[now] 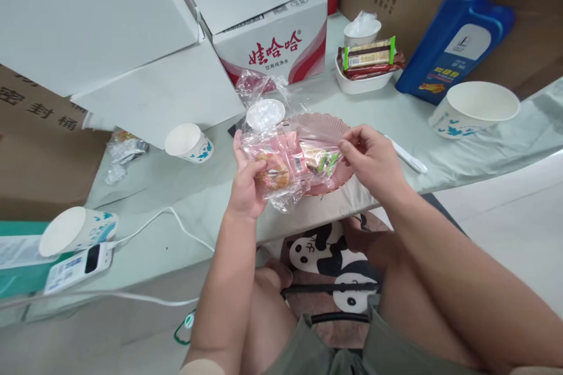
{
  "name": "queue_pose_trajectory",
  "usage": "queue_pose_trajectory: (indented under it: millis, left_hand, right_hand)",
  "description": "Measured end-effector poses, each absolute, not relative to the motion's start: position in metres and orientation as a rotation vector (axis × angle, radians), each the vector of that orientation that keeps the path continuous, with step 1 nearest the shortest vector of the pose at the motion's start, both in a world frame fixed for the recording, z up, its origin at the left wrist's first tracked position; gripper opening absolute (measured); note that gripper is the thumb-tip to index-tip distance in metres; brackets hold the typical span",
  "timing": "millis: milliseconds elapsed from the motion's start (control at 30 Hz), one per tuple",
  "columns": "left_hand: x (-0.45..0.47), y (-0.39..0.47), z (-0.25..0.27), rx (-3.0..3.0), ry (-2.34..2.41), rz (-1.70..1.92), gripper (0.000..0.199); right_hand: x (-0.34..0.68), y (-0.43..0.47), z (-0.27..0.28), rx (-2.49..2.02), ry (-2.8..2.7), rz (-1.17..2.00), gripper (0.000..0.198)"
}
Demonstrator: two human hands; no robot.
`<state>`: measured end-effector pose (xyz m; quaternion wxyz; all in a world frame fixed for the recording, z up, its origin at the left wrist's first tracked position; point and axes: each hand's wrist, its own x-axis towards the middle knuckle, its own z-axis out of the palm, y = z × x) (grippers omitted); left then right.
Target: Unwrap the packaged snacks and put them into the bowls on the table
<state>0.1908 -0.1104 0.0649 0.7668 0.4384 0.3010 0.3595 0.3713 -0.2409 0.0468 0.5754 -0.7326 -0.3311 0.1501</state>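
Here's the left hand (248,187), thumb and fingers closed on one side of a clear plastic bag (292,158) full of wrapped snacks! The right hand (372,155) pinches the opposite edge, fingertips together, the bag spanning both grips. Behind it, a pink plate (345,174); left of the grip, a paper cup (187,142); far right, a blue bottle (457,35).

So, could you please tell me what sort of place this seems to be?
Probably a lived-in room doubling as storage: a large brown cardboard box at the left, a white-and-red cardboard carton on the pale green tablecloth, and a brown panda-patterned mat underfoot.
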Motion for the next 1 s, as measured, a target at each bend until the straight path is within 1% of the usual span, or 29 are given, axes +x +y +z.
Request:
queue_pose_trajectory:
  millis: [67,133,233,300,400,467,500,600,667,733,867,1000]
  left_hand:
    - [0.188,-0.107,0.065,0.893,0.649,0.806,0.099]
    - [0.187,-0.107,0.066,0.853,0.653,0.815,0.095]
    - [0.190,-0.109,0.066,0.850,0.655,0.816,0.095]
    - [0.193,-0.112,0.066,0.870,0.640,0.815,0.097]
    - [0.197,-0.116,0.064,0.910,0.634,0.792,0.100]
    - [0.198,-0.117,0.063,0.939,0.649,0.776,0.103]
    - [0.198,-0.118,0.062,0.953,0.655,0.765,0.106]
    - [0.197,-0.118,0.060,0.986,0.660,0.734,0.108]
    - [0.197,-0.118,0.060,1.008,0.680,0.717,0.104]
    - [0.198,-0.118,0.059,1.033,0.696,0.722,0.097]
    - [0.201,-0.120,0.055,1.095,0.671,0.741,0.083]
    - [0.200,-0.119,0.049,1.216,0.632,0.741,0.072]
  right_hand:
    - [0.382,-0.244,0.042,-1.764,-0.735,0.347,0.014]
    - [0.387,-0.247,0.043,-1.824,-0.707,0.243,0.019]
    - [0.377,-0.249,0.060,-1.771,-0.760,-0.036,0.015]
    - [0.362,-0.245,0.076,-1.679,-0.922,-0.073,0.010]
    - [0.340,-0.231,0.087,-1.677,-1.151,0.108,0.008]
    - [0.334,-0.221,0.085,-1.750,-1.150,0.238,0.008]
    - [0.334,-0.218,0.081,-1.788,-1.120,0.298,0.010]
    - [0.335,-0.213,0.070,-1.827,-1.016,0.459,0.027]
    - [0.335,-0.213,0.065,-1.803,-0.966,0.519,0.038]
    - [0.333,-0.213,0.065,-1.777,-0.926,0.547,0.043]
    - [0.322,-0.209,0.068,-1.724,-0.902,0.671,0.033]
    - [0.309,-0.204,0.062,-1.607,-0.816,0.820,0.042]
